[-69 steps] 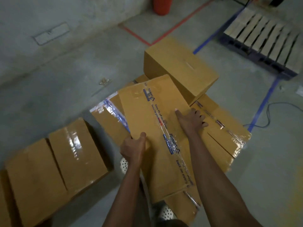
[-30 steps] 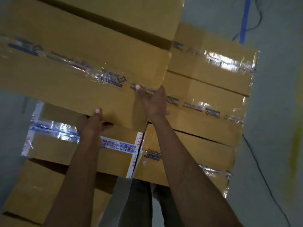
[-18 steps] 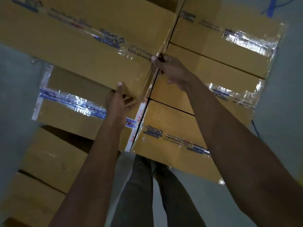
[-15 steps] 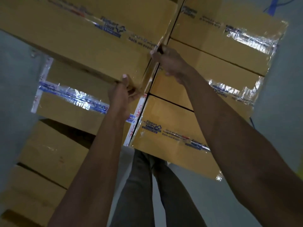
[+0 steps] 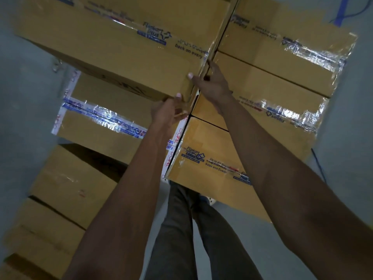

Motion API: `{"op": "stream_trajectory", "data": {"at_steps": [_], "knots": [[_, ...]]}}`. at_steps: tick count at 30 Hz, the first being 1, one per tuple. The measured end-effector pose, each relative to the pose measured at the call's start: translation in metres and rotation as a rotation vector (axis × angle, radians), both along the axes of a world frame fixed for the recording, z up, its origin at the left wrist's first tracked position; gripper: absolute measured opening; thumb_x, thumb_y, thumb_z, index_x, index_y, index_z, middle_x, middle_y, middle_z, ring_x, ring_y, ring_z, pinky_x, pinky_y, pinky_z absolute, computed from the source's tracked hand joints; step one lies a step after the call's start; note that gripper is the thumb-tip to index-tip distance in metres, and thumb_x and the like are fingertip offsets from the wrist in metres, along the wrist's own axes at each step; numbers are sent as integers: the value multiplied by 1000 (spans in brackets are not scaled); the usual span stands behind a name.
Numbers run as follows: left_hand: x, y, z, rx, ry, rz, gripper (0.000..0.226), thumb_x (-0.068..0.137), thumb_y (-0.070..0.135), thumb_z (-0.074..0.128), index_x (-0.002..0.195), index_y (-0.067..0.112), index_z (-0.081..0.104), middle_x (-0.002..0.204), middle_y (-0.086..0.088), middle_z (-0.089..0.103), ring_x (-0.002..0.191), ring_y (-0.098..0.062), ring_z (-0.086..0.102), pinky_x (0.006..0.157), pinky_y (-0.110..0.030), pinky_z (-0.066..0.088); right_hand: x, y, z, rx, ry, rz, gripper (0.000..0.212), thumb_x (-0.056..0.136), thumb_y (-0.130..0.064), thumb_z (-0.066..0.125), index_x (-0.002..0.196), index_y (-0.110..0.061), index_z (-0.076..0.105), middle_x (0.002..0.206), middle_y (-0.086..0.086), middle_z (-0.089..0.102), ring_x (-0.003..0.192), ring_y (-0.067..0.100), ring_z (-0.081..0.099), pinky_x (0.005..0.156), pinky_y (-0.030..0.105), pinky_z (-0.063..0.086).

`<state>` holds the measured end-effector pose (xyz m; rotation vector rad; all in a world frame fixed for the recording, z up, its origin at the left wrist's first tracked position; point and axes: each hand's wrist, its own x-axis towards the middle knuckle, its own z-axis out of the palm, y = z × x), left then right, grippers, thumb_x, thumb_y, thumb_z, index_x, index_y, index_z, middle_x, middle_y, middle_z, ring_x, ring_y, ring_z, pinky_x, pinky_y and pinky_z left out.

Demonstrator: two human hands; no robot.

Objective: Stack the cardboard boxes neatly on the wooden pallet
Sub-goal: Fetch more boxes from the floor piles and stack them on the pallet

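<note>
A large taped cardboard box (image 5: 121, 47) fills the upper left, lying on top of other boxes. My left hand (image 5: 167, 113) grips its near corner from below, thumb on the top face. My right hand (image 5: 212, 85) holds its right end, fingers tucked into the gap beside the neighbouring box. Under it lies a box with shiny blue-printed tape (image 5: 101, 126). To the right sit two more taped boxes (image 5: 282, 63) and a nearer one (image 5: 212, 168). The wooden pallet is out of view.
More cardboard boxes (image 5: 66, 188) stand on the grey floor at lower left. My legs (image 5: 181, 229) are between the stacks. A blue floor line and a cable (image 5: 341, 13) show at the top right; another cable (image 5: 319, 164) runs along the floor at right.
The view has swung down over the boxes since the earliest frame. Over the last second both hands have shifted along the top box's near corner, and that box has edged up and right in view.
</note>
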<state>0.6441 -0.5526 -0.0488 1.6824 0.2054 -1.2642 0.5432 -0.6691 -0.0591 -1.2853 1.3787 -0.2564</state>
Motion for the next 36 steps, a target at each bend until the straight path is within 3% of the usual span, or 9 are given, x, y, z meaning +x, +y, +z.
{"op": "stream_trajectory", "data": {"at_steps": [3, 6, 9, 14, 17, 20, 25, 28, 36], "knots": [[19, 16, -1, 3, -63, -41, 58, 84, 25, 83, 134, 8, 59, 123, -9, 70, 109, -27, 67, 79, -40, 63, 2, 10, -1, -54, 94, -23, 95, 73, -73, 69, 154, -41, 30, 151, -1, 50, 131, 23, 53, 104, 48, 49], [53, 33, 2, 39, -210, -59, 91, 84, 31, 83, 156, 14, 30, 143, -12, 56, 124, -30, 59, 96, -48, 57, 18, 21, 16, -191, 308, -28, 82, 83, -66, 64, 153, -38, 29, 149, 5, 49, 131, 32, 51, 103, 58, 43], [99, 43, 14, 73, -414, -116, 88, 85, 44, 77, 156, 20, 31, 142, -12, 58, 130, -28, 56, 106, -45, 50, 39, 48, 38, -284, 458, -17, 75, 95, -41, 63, 156, -29, 23, 151, 9, 43, 134, 33, 46, 104, 60, 39], [178, 42, 36, 118, -581, -174, 72, 94, 40, 70, 154, 18, 39, 137, -5, 58, 124, -19, 56, 94, -23, 39, 67, 86, 51, -96, 402, -79, 95, 89, -44, 68, 161, -23, 9, 157, 13, 33, 139, 36, 41, 107, 57, 38], [245, 35, 44, 149, -765, -294, 46, 89, 40, 72, 126, 12, 67, 110, -7, 67, 104, -22, 61, 94, -31, 47, 84, 90, 58, -78, 425, -176, 95, 89, -43, 69, 160, -19, 11, 154, 16, 35, 137, 39, 41, 105, 60, 38], [317, 19, 37, 240, -940, -361, 53, 77, 51, 62, 106, 9, 75, 105, -19, 72, 105, -36, 66, 96, -35, 48, 99, 82, 62, -29, 463, -287, 97, 88, -45, 70, 160, -18, 11, 154, 15, 34, 138, 38, 39, 106, 62, 32], [396, -16, 42, 447, -886, -408, 82, 76, 42, 83, 142, 8, 49, 146, -19, 48, 134, -37, 48, 111, -43, 41, 115, 60, 66, 76, 497, -446, 96, 85, -48, 69, 159, -21, 14, 156, 11, 34, 142, 35, 36, 111, 63, 28], [412, -20, 38, 410, -886, -473, 88, 53, 53, 85, 126, 8, 62, 128, -17, 64, 117, -36, 63, 101, -47, 51, 120, 52, 67, 95, 491, -502, 95, 83, -48, 71, 158, -22, 18, 153, 12, 38, 140, 35, 38, 110, 61, 31], [407, -11, 24, 345, -926, -445, 81, 53, 50, 86, 120, 12, 62, 126, -11, 64, 115, -33, 62, 98, -43, 51, 116, 52, 66, 92, 479, -529, 99, 82, -49, 73, 159, -25, 16, 155, 9, 35, 141, 36, 34, 109, 63, 30]]}}
